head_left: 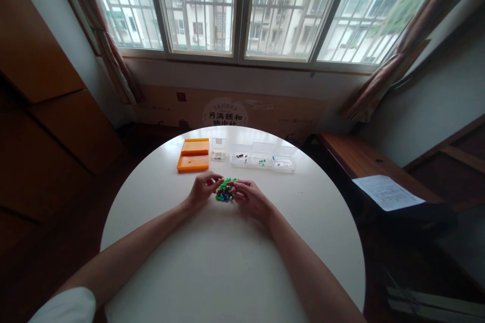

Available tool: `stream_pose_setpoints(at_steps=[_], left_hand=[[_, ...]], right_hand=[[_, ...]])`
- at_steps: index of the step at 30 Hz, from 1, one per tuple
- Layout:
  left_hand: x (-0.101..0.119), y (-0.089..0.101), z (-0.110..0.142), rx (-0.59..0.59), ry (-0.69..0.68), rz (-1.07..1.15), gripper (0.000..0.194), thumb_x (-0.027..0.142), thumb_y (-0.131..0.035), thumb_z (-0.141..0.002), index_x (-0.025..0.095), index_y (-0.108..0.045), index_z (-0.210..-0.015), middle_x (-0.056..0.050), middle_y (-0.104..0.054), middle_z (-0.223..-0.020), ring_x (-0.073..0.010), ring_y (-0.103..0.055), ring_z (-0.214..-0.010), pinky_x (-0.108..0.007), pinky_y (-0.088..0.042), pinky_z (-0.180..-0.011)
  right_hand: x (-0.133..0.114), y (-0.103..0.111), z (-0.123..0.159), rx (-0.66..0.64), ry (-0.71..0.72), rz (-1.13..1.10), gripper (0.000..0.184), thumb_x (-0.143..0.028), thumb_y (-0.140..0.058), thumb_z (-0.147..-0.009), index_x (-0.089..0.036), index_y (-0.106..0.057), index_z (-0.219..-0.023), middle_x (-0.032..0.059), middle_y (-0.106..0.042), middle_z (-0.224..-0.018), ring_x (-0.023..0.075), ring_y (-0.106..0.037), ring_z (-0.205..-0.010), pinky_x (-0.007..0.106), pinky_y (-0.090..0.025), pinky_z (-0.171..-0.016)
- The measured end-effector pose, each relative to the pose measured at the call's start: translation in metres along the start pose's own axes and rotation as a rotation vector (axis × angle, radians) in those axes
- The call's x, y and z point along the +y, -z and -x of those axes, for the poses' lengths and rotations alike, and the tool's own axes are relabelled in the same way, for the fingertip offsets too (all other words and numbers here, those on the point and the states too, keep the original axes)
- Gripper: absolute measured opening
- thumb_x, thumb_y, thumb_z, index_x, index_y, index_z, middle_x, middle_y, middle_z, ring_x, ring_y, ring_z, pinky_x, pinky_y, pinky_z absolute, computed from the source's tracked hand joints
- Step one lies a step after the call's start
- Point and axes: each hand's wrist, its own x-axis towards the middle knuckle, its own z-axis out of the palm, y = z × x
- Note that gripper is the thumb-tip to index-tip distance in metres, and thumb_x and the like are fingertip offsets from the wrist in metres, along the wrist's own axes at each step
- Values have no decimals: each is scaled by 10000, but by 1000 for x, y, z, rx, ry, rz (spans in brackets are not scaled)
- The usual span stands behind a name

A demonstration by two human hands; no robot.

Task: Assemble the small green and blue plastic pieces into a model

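A small heap of coloured pieces (225, 193), mostly green with some blue, red and yellow, lies on the round white table (227, 262). My left hand (203, 190) rests at the heap's left side, fingers curled with the fingertips pinched at its edge. My right hand (250, 198) lies against the heap's right side, its fingers bent and touching the pieces. What either hand holds between the fingertips is too small to make out.
Behind the heap stand an open orange case (193, 155), a small clear box (219, 150) and a row of clear open boxes (262, 157) with a few pieces inside. A wooden bench with a sheet of paper (387, 193) is to the right.
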Motion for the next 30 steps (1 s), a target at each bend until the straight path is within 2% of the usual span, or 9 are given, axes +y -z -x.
stream_pose_setpoints(at_steps=[9, 15, 17, 20, 24, 30], left_hand=[[4, 0, 1, 38, -90, -141, 227, 353, -585, -796, 150, -678, -832, -17, -572, -672, -80, -527, -524, -182, -434, -491], [7, 5, -1, 186, -108, -339, 223, 336, -532, -833, 167, -668, -884, -24, -589, -701, -110, -521, -594, -222, -432, -573], [9, 6, -1, 181, -133, -438, 211, 321, -525, -840, 175, -669, -893, -30, -599, -713, -132, -529, -651, -254, -429, -645], [13, 6, -3, 103, -225, -585, 186, 305, -534, -839, 197, -680, -878, -37, -609, -709, -169, -520, -730, -305, -394, -741], [14, 7, -26, 66, -300, -736, 189, 299, -530, -841, 210, -687, -898, -63, -619, -749, -213, -496, -813, -350, -337, -787], [0, 8, -87, 121, -151, -869, 157, 260, -566, -802, 177, -698, -782, -97, -626, -780, -266, -489, -843, -390, -312, -757]], right_hand=[[-5, -3, 0, -20, -21, -12, 269, -305, -708, -671, -104, -680, -849, 2, -533, -640, 24, -298, -463, 198, -183, -424], [-5, -3, -1, -7, -23, 27, 316, -310, -717, -654, -115, -678, -898, 11, -559, -656, 23, -276, -452, 206, -175, -423], [-4, -2, -1, 1, -4, 32, 318, -317, -716, -654, -113, -679, -896, 14, -563, -660, 22, -275, -449, 209, -176, -422], [-2, -1, -1, 9, 17, 34, 316, -323, -718, -651, -115, -681, -886, 13, -564, -657, 19, -281, -446, 209, -184, -423], [-2, -2, -1, 3, 20, 30, 307, -311, -715, -659, -117, -679, -894, 4, -548, -632, 24, -309, -459, 198, -203, -426], [0, 0, -2, 7, 16, 19, 287, -278, -712, -670, -107, -676, -897, 8, -546, -641, 25, -351, -479, 178, -212, -424]])
